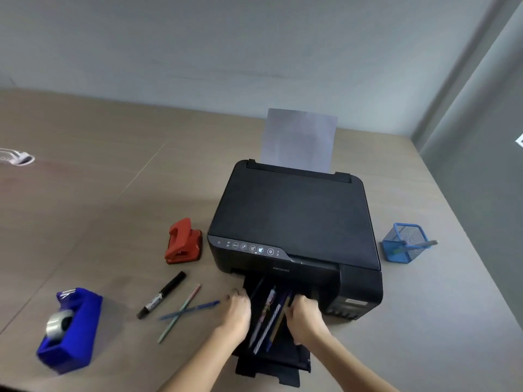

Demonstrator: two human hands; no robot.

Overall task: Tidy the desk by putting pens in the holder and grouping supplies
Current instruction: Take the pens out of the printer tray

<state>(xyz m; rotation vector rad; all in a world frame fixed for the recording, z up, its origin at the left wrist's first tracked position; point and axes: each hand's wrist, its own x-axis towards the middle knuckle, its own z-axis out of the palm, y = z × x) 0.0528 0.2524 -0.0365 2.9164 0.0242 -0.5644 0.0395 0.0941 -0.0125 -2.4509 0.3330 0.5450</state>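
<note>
Several pens (267, 318) lie lengthwise on the black printer's output tray (268, 363). My left hand (236, 311) rests at the tray's left edge and my right hand (304, 314) at its right edge, fingers curled over the pens' sides; whether either grips anything is unclear. On the desk to the left lie a black marker (161, 295), a green pencil (179, 312) and a blue pen (189, 309), the last two crossed. The blue mesh pen holder (404, 242) stands right of the printer with one pen (421, 243) leaning in it.
A black printer (291, 219) with paper (298, 140) in its rear feed fills the desk's middle. A red hole punch (184, 244) sits at its left. A blue tape dispenser (69, 329) stands front left. A white object (17, 159) lies far left.
</note>
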